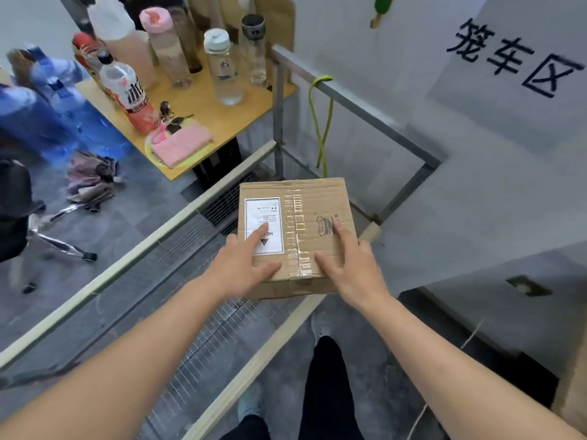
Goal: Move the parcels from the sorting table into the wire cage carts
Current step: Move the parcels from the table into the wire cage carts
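A brown cardboard parcel, taped along its top and bearing a white label, sits level over the far end of the wire cage cart, covering part of the cart's near rail. My left hand lies on its near left corner with the index finger on the label. My right hand is on the near right corner, its outer fingers curled over the right edge. Both hands press on the parcel from either side. Its underside is hidden.
The cart's pale rails run diagonally, with grey metal posts at the far end and a green strap. A wooden table with several bottles and a pink cloth stands beyond. White wall right; office chair left.
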Available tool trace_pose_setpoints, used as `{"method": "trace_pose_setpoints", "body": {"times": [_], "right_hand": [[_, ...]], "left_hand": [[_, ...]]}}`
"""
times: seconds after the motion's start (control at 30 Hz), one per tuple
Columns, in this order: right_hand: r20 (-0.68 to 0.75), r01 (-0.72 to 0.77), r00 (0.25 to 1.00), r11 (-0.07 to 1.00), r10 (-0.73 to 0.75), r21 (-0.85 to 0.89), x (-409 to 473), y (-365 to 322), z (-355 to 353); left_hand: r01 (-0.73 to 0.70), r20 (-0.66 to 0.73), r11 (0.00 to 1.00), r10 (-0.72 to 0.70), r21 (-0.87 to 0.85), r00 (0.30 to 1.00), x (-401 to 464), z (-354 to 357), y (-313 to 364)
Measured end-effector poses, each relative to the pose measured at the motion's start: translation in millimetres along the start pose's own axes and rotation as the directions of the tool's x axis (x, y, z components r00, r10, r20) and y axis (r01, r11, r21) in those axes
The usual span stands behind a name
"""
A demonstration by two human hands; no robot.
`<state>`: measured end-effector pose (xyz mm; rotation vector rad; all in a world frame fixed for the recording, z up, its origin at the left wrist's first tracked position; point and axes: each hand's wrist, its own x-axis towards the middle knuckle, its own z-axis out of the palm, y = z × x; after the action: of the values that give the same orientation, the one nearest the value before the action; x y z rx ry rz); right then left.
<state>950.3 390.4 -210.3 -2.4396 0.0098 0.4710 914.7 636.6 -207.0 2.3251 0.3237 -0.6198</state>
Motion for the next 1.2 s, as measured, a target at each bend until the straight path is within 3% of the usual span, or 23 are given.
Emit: {"method": "trace_pose_setpoints", "body": {"times": [0.33,0.57,1.0,1.2], "right_hand": [[0.175,0.118,0.978,0.993,-0.111,-0.031,171.1,41.1,9.8],[0.272,0.153,0.953,0.987,-0.136,-0.040,238.5,69.9,58.0],[0.362,0.196,0.931,0.908,-0.054,-0.369,330.4,130.7,143.8],[0.393,0.217,0.917,0.911,-0.067,-0.351,361.8,161.4,160.1]], "left_hand": [[0.238,-0.047,0.964,-0.245,-0.117,0.968,122.6,31.1,14.1],[0.359,-0.052,0.897,-0.384,-0.258,0.922,176.4,80.6,-23.4],[0.421,0.039,0.851,-0.432,-0.316,0.901,269.3,187.0,-102.1],[0.365,0.092,0.862,-0.356,-0.352,0.930,295.0,230.6,-124.1]]}}
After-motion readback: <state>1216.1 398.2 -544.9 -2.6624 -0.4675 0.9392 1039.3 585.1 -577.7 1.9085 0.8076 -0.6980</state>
